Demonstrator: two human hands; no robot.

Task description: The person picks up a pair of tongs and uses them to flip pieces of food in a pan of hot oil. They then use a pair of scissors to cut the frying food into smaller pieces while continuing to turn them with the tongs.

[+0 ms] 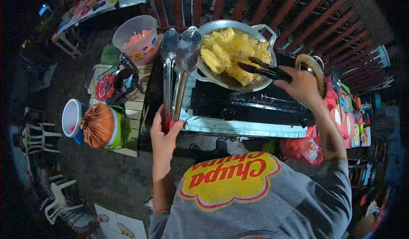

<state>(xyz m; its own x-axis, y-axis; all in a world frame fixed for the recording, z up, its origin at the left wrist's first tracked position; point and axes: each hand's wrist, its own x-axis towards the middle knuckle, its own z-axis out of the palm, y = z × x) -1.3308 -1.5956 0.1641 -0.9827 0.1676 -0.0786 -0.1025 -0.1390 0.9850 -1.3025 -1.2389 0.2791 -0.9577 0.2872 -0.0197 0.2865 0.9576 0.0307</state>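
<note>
My left hand point(165, 128) is closed round the red-handled end of long metal tongs point(174, 75), which point up and away with their two broad, rounded heads beside the pan. My right hand point(303, 86) grips black tongs point(268, 70). Their dark tips reach over the near right part of the wide metal pan point(235, 25), right at the food. Yellow battered pieces point(216, 56) lie in bubbling oil in that pan, which stands on a black stove point(213, 102).
Left of the stove are a clear bucket point(136, 43) with pinkish-orange contents, a dark mug point(127, 83) and an orange cloth-topped container point(100, 124). A round lidded pot point(313, 66) stands to the right. Wooden slats point(238, 4) rise behind; a red plastic bag point(300, 150) hangs near the stove's front right.
</note>
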